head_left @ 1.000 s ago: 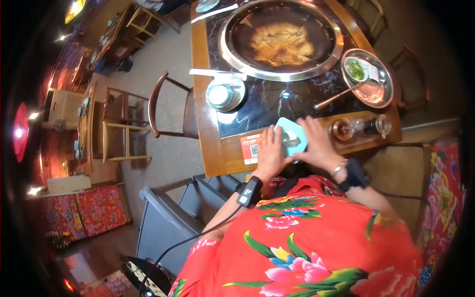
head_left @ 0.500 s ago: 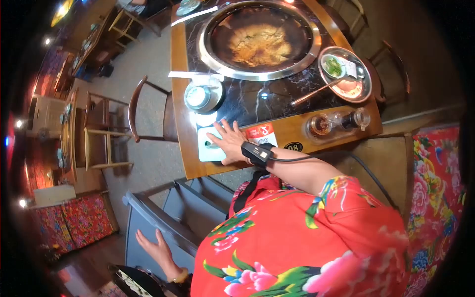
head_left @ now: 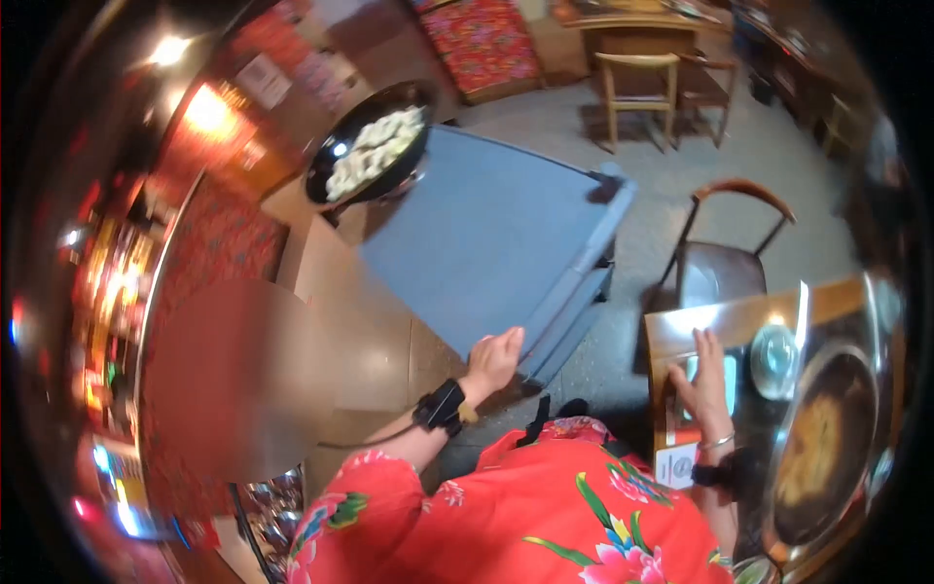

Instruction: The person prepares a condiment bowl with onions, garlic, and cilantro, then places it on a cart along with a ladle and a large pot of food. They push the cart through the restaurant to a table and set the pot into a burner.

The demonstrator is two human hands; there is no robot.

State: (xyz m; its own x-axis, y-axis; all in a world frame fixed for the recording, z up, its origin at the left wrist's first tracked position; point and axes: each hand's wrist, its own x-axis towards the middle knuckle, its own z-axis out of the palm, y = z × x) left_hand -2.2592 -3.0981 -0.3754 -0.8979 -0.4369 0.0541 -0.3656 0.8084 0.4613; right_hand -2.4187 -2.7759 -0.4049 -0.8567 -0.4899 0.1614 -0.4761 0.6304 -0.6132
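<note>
My left hand (head_left: 493, 366) is closed at the near corner of a grey-blue service cart (head_left: 496, 219). Its fingers are curled in at the cart's edge, and a black strapped device with a cable sits on that wrist. My right hand (head_left: 708, 384) is open, fingers apart, over the table beside a pale teal dish or tray (head_left: 730, 384) that it partly covers. A silver bracelet and a black strap are on that wrist. A black pan (head_left: 416, 146) with white food pieces (head_left: 375, 151) sits at the cart's far left corner.
On the table (head_left: 671, 336) are a stack of glassy bowls (head_left: 774, 360) and a built-in round pot (head_left: 873, 399) with brown contents. A wooden chair (head_left: 720, 268) stands between cart and table. Further chairs (head_left: 637, 83) stand behind. A reddish panel (head_left: 219, 253) is at left.
The view has swung left, bringing the cart top and pan into sight. My left hand has gone from spread to closed at the cart. My right hand stays open over the table.
</note>
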